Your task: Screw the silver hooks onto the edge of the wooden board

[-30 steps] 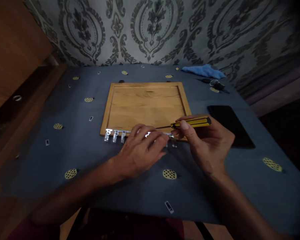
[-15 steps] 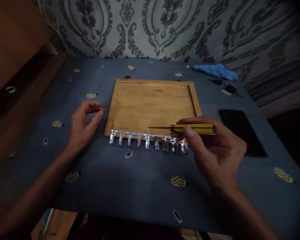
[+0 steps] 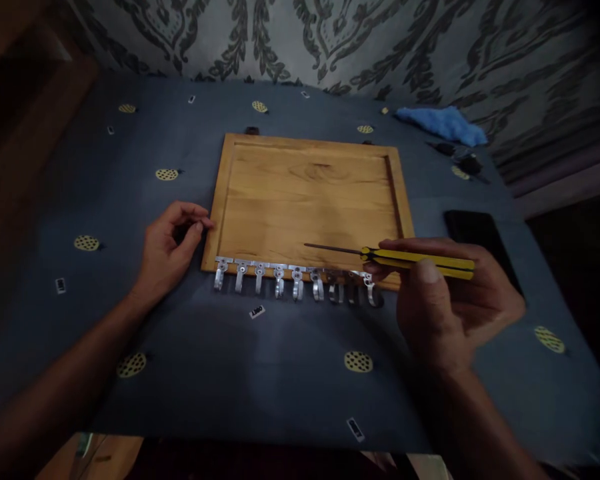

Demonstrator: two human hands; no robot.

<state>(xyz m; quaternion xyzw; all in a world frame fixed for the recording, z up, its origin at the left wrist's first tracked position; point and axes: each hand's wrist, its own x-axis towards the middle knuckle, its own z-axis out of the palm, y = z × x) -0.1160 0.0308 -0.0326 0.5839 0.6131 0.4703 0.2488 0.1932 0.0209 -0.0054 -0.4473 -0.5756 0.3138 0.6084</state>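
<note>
A wooden board lies flat on the dark blue tablecloth. A metal rail of several hooks rests along the board's near edge. My right hand is closed on a yellow and black screwdriver, whose thin shaft points left over the board. My left hand rests on the cloth just left of the board, thumb and fingers curled into a pinch near the board's edge; whether anything small is between them does not show.
A black phone lies right of the board. A blue cloth and dark small items sit at the back right by the patterned wall. Wooden furniture stands at the left. A small tag lies below the hooks.
My left hand left the hook rail and moved to the left of the board. My right hand drew back to the right with the screwdriver. The camera view tilted down.
</note>
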